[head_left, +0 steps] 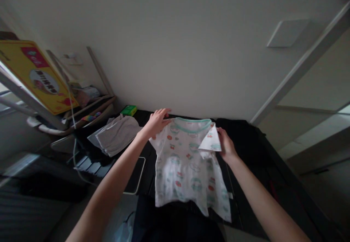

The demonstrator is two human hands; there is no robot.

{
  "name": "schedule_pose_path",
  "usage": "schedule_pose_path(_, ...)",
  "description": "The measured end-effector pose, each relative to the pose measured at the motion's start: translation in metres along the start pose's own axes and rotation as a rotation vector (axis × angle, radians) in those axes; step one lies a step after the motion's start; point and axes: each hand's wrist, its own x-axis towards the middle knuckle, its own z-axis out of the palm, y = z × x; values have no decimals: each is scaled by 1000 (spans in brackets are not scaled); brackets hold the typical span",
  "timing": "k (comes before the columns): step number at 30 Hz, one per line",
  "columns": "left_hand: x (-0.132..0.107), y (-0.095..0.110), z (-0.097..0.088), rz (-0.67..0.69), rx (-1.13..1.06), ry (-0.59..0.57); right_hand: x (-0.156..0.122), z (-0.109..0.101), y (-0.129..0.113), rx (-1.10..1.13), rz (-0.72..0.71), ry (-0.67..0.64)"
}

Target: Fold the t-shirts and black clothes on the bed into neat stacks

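Observation:
A small white T-shirt (186, 165) with a mint-green neckline and red and green prints lies spread before me, its lower hem hanging toward my lap. My left hand (158, 122) rests on its left shoulder, fingers stretched out and apart. On the other side, my right hand (226, 145) grips the right sleeve (212, 140), which is folded inward over the shirt's front. My right fingertips are partly hidden behind that sleeve.
A dark table (254, 165) runs along a pale wall. To the left are folded light cloths (117, 134), a green box (129, 110), a white-edged tablet-like object (136, 176), a hanging white cable and a wooden rack with a yellow board (38, 76).

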Motion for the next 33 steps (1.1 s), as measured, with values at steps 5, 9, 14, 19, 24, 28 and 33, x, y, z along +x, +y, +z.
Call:
schedule_pose_path(5,-9,-14,85,-75,249,48,6,3,49,-326,2,128)
schedule_pose_path(9,-63,-23,156,-93,233,-210,-34,7,98,-687,-160,-18)
schedule_pose_path(14,-107,-45,204,-167,293,-189,-69,24,139,-1326,-346,-232)
schedule_pose_path(19,-118,-53,213,-260,310,-106,-68,31,146,-1489,-391,-335)
schedule_pose_path(24,-122,-50,212,-346,265,-91,-50,16,139,-1441,-322,-182)
schedule_pose_path(28,-124,-50,211,-346,238,-65,-31,-4,120,-1381,-153,215)
schedule_pose_path(33,-114,-62,206,-432,288,54,-50,1,98,-1310,-374,182)
